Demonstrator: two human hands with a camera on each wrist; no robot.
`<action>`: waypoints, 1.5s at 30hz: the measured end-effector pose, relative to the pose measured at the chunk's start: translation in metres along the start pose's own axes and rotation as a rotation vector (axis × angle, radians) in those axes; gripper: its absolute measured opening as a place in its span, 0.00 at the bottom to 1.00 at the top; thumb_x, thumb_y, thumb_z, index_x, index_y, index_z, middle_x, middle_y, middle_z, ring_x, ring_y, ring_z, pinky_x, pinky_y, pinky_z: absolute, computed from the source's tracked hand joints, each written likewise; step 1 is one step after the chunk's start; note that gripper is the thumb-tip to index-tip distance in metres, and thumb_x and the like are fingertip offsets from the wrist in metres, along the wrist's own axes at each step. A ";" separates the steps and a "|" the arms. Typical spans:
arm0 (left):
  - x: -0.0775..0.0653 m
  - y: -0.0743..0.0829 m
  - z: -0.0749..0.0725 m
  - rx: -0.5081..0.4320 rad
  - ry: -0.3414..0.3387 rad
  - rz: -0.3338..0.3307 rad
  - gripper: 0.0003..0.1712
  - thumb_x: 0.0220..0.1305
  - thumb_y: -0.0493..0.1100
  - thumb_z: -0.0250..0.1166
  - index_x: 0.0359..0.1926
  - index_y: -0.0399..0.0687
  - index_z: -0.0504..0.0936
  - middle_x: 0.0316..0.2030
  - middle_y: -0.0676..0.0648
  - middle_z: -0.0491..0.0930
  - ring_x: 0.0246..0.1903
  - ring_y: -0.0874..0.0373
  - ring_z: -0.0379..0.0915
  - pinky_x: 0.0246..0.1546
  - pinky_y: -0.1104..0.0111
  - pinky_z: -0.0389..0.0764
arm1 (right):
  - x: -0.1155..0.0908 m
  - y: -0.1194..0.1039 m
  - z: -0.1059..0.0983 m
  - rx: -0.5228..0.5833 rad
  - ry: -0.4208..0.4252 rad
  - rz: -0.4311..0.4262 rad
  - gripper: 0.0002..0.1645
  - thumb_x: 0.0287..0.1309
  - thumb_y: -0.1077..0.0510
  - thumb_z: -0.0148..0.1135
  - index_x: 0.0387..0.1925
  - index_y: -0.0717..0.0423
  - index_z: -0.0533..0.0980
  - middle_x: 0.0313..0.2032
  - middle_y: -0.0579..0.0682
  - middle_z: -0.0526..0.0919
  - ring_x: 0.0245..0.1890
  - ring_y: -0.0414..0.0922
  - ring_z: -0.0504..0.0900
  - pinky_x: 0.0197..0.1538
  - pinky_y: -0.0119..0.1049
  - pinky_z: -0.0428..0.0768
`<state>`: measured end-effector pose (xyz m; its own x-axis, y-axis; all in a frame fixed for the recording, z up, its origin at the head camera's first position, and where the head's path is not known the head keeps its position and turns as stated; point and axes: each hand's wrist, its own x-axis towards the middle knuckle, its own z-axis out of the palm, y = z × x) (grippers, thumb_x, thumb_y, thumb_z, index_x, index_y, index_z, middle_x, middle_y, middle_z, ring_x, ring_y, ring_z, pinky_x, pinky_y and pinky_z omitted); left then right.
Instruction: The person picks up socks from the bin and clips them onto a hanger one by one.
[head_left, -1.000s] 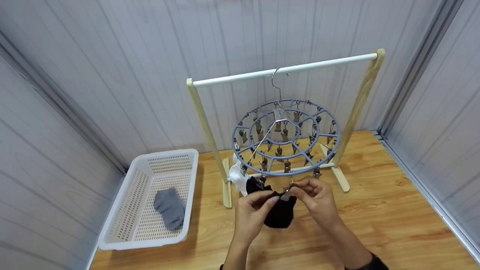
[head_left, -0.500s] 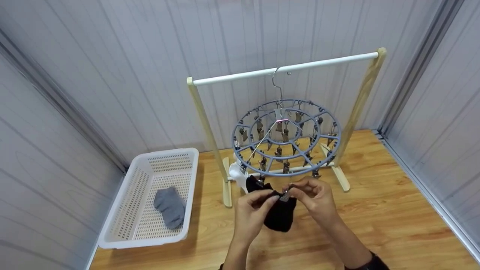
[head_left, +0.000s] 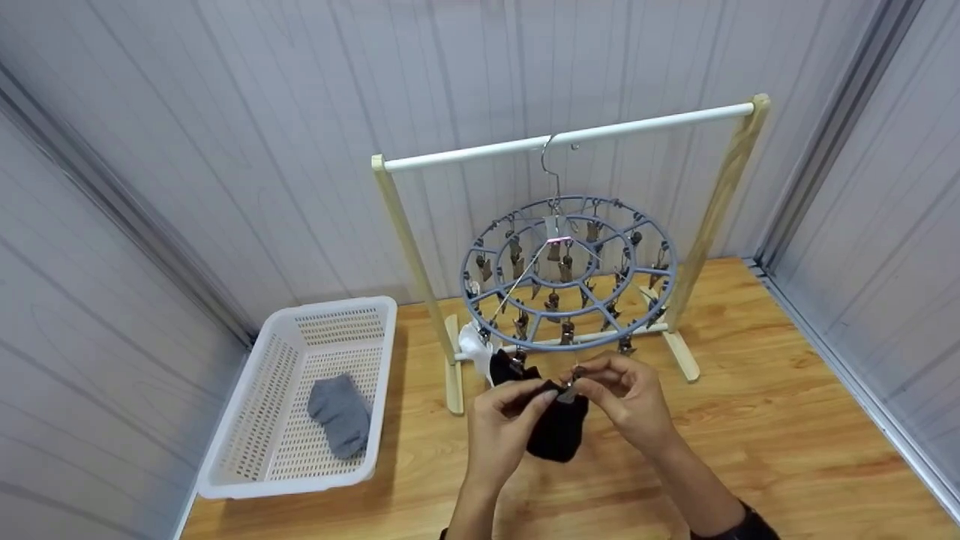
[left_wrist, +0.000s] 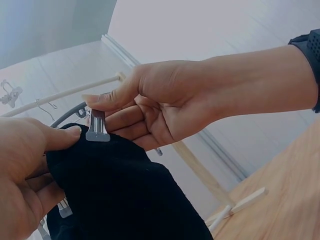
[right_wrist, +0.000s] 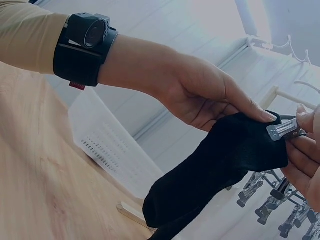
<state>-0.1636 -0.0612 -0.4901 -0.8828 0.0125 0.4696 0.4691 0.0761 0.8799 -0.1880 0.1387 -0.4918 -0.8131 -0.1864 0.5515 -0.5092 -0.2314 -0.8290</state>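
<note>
My left hand [head_left: 499, 431] pinches the top edge of a black sock [head_left: 556, 435] between thumb and fingers. With thumb and fingertips, my right hand [head_left: 628, 401] grips a metal clip [left_wrist: 98, 129] that hangs from the front rim of a round blue-grey hanger [head_left: 551, 346]. In both wrist views the clip's jaws lie over the sock's edge, and the sock droops below. Just left of it, more black fabric [head_left: 504, 366] hangs from a neighbouring clip. A white cloth piece [head_left: 474, 345] hangs behind that, partly hidden.
The hanger hooks over the white bar [head_left: 465, 155] of a wooden-legged stand and carries several other clips. To the left, a white plastic basket [head_left: 384, 390] holds a grey sock [head_left: 341, 416]. Panelled walls [head_left: 300, 150] enclose the wooden floor [head_left: 750, 420] behind and at both sides.
Both hands stay nearly in place on the sock and clip. The round hanger has shifted slightly left, and the sock's lower end has swung a little.
</note>
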 end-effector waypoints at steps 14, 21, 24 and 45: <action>0.002 0.001 -0.009 0.034 -0.011 -0.052 0.06 0.66 0.39 0.76 0.43 0.43 0.93 0.40 0.47 0.91 0.36 0.57 0.88 0.39 0.65 0.89 | 0.003 -0.007 -0.008 -0.176 -0.013 0.134 0.14 0.69 0.70 0.66 0.54 0.68 0.83 0.48 0.59 0.90 0.47 0.45 0.90 0.51 0.35 0.87; 0.004 0.001 -0.021 0.089 -0.005 -0.076 0.06 0.65 0.40 0.77 0.42 0.44 0.93 0.38 0.49 0.91 0.33 0.58 0.87 0.37 0.67 0.88 | 0.006 -0.017 -0.019 -0.154 0.011 0.137 0.12 0.71 0.70 0.64 0.53 0.67 0.84 0.46 0.64 0.89 0.47 0.48 0.90 0.54 0.39 0.87; 0.004 0.002 -0.026 0.114 -0.019 -0.079 0.07 0.66 0.40 0.77 0.43 0.44 0.93 0.38 0.49 0.91 0.33 0.58 0.88 0.37 0.67 0.88 | 0.007 -0.022 -0.023 -0.155 0.092 0.136 0.09 0.71 0.70 0.64 0.49 0.67 0.84 0.41 0.62 0.90 0.42 0.49 0.91 0.51 0.40 0.88; 0.007 0.009 -0.049 0.154 -0.023 -0.163 0.07 0.65 0.40 0.77 0.44 0.43 0.93 0.40 0.49 0.91 0.37 0.57 0.89 0.40 0.66 0.89 | 0.014 -0.019 -0.036 -0.292 0.281 0.157 0.10 0.64 0.66 0.73 0.47 0.58 0.88 0.44 0.54 0.90 0.44 0.48 0.88 0.51 0.33 0.85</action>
<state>-0.1647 -0.1090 -0.4750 -0.9479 0.0105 0.3184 0.3122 0.2307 0.9216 -0.1999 0.1746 -0.4715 -0.9118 0.0789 0.4030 -0.3986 0.0667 -0.9147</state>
